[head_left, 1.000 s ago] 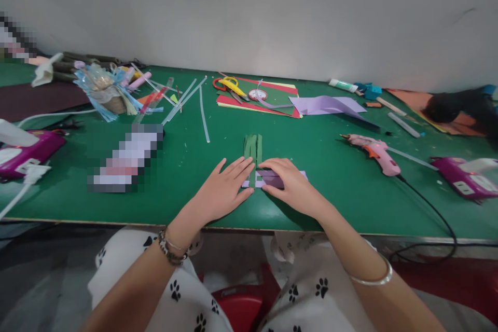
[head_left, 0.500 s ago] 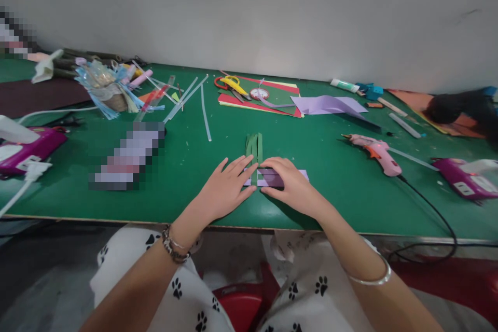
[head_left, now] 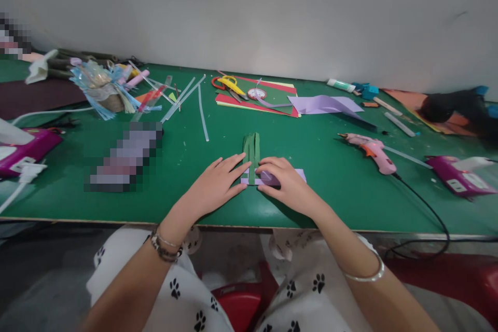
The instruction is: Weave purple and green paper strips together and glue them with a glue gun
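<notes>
In front of me on the table lies a purple paper strip (head_left: pixel 300 175), with several green paper strips (head_left: pixel 251 149) crossing it and pointing away from me. My left hand (head_left: pixel 218 179) rests palm down, fingers spread, its fingertips on the left side of the green strips and its thumb by the purple paper's near edge. From the right, my right hand (head_left: pixel 288 184) is curved over the purple strip, fingers at its far edge and thumb at its near edge. The paper under my fingers is partly hidden.
A pink glue gun (head_left: pixel 370 151) lies to the right, near a purple power strip (head_left: pixel 457 174). Yellow-handled scissors (head_left: pixel 230 84) rest on coloured paper sheets (head_left: pixel 257 106) at the back. Clear glue sticks (head_left: pixel 203 114) and a blurred-out flat object (head_left: pixel 126 158) lie left.
The green strips, earlier splayed with one standing apart on the right, now lie closer together. Both hands stay about where they were at the paper; the view has shifted slightly.
</notes>
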Motion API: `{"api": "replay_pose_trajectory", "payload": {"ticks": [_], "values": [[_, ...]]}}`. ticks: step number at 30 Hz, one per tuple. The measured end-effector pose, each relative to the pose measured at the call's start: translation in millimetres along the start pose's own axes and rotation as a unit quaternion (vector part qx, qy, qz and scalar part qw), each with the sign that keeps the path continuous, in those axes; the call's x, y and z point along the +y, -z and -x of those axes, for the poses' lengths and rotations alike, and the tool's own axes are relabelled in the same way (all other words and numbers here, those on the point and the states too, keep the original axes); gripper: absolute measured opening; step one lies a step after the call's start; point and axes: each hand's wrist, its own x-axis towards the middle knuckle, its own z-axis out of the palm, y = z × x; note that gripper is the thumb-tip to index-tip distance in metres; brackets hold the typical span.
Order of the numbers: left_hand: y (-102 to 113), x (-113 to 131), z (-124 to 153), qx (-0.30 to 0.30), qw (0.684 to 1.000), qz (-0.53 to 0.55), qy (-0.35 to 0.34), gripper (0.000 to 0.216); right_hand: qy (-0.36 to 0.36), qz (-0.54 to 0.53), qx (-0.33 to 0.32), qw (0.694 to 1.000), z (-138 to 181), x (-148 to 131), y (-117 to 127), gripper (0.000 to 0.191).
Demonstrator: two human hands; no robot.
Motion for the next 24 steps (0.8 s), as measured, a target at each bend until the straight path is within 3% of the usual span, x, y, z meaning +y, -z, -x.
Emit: {"api": "replay_pose_trajectory", "payload": {"ticks": [6,13,18,24], "values": [[-0.2,1.4,-0.6,-0.007,1.000,0.006,0.007,0.044,0.009,0.010,0.008,1.000,-1.5,-0.8,-0.2,0.015],[1.2,1.0,6.7,0.025,0.998,-0.001,-0.052,0.041,0.017,0.006,0.015,1.000,-0.3,-0.4,-0.9,0.017],[1.4,4.6,17.6,0.024,0.995,-0.008,-0.096,0.050,0.014,0.006,0.013,1.000,-0.8,-0.5,-0.8,0.018],[-6.0,8.8,23.8,0.015,0.995,-0.012,-0.100,0.065,0.006,0.028,0.018,0.999,2.5,-2.6,0.3,0.022]]}}
